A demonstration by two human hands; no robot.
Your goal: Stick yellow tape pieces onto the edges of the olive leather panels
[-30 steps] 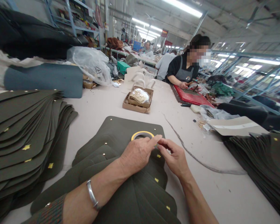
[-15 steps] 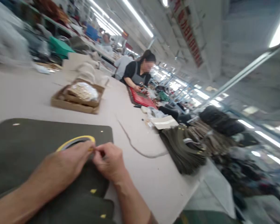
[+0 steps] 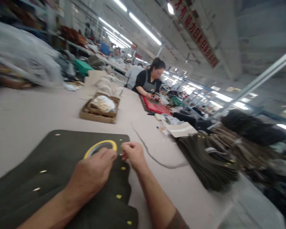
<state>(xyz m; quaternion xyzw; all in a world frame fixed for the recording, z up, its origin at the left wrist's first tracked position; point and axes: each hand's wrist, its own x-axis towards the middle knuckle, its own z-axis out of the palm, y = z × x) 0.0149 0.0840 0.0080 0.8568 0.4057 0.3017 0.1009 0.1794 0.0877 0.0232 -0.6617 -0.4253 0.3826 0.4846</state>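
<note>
My left hand [image 3: 95, 167] is closed around the lower edge of a roll of yellow tape [image 3: 90, 151], which it holds over a dark olive sheet [image 3: 69, 156]. Just to the right, my right hand [image 3: 134, 154] is pinched shut over the sheet's right edge. A small yellowish bit shows at its fingertips, apparently a piece of tape. Several small yellow tape pieces [image 3: 119, 196] stick along the right side of the sheet. Small shiny metal pieces [image 3: 43, 171] lie on the sheet as well.
Beyond the sheet, a cardboard box [image 3: 97, 118] holds gold-coloured parts. A dark cord [image 3: 154, 157] lies on the pale table [image 3: 171, 181]. On the right is a stack of olive pieces [image 3: 205, 162]. A co-worker [image 3: 149, 81] bends over a red item [image 3: 157, 106] farther along.
My hands have moved apart; they met at the tape's end before. The right hand is now clear of the roll. The view has shifted, showing more of the sheet and its metal pieces.
</note>
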